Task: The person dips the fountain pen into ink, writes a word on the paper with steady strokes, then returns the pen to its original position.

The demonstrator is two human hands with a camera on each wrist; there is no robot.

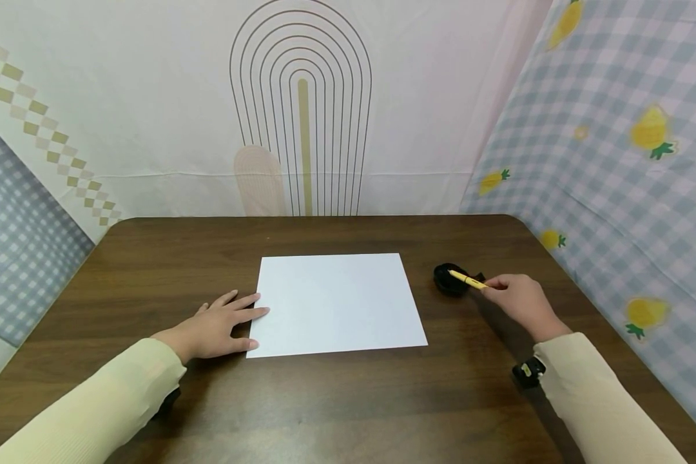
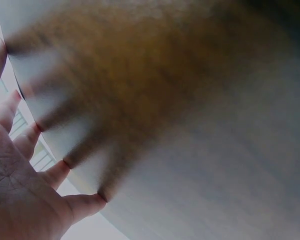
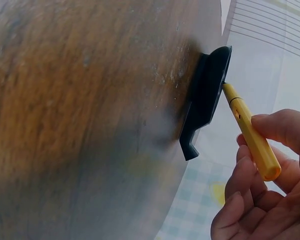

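A white sheet of paper (image 1: 336, 303) lies flat on the brown wooden table. My left hand (image 1: 214, 325) rests with spread fingers at the sheet's left edge, index finger and thumb overlapping the paper. In the left wrist view, several fingertips (image 2: 92, 204) touch the tabletop. My right hand (image 1: 515, 298) pinches a yellow pen (image 1: 470, 280) with a dark band between thumb and fingers. The pen's far end is at the rim of a small round black dish-like holder (image 3: 210, 92) with a short bent tab, which sits on the table right of the paper.
The wooden table (image 1: 325, 393) has rounded far corners. Behind it hangs a white cloth (image 1: 168, 84) printed with arches, and on the right a blue checked cloth (image 1: 603, 187) with yellow fruit. Dark straps with small devices (image 1: 529, 372) sit on the wrists.
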